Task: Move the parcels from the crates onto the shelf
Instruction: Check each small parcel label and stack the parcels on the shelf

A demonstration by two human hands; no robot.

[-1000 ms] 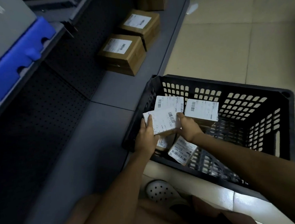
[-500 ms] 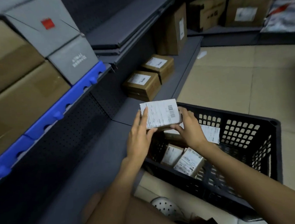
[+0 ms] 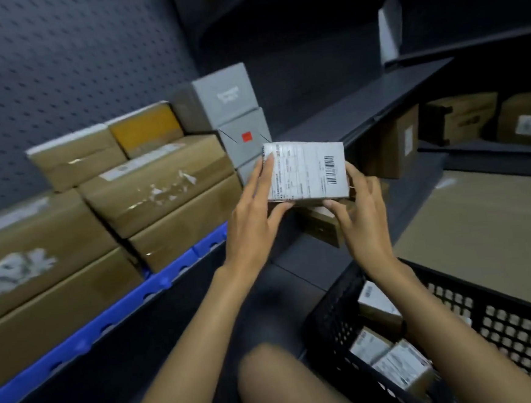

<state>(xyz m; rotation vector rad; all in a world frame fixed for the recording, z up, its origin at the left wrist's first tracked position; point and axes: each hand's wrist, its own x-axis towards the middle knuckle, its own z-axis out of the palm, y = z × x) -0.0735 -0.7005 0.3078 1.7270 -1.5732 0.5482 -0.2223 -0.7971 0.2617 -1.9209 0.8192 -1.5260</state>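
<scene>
A small parcel [image 3: 306, 171] with a white barcode label is held up in the air between both hands, level with the middle shelf [image 3: 180, 271]. My left hand [image 3: 255, 208] holds its left edge, fingers up the side and thumb underneath. My right hand [image 3: 359, 213] grips its right side and bottom. Below at the right stands the black crate [image 3: 331, 329] with several more labelled parcels [image 3: 398, 365] inside.
Brown cartons [image 3: 161, 190] and grey boxes [image 3: 235, 121] are stacked on the blue-edged middle shelf at the left. More cartons [image 3: 393, 143] sit on the lower shelf [image 3: 297, 262] at the back. My knee [image 3: 271, 379] is at the bottom, tiled floor [image 3: 482, 232] at the right.
Both hands have lifted the parcel out of the crate and up towards the middle shelf. My view has swung upward, so the crate now sits low at the right.
</scene>
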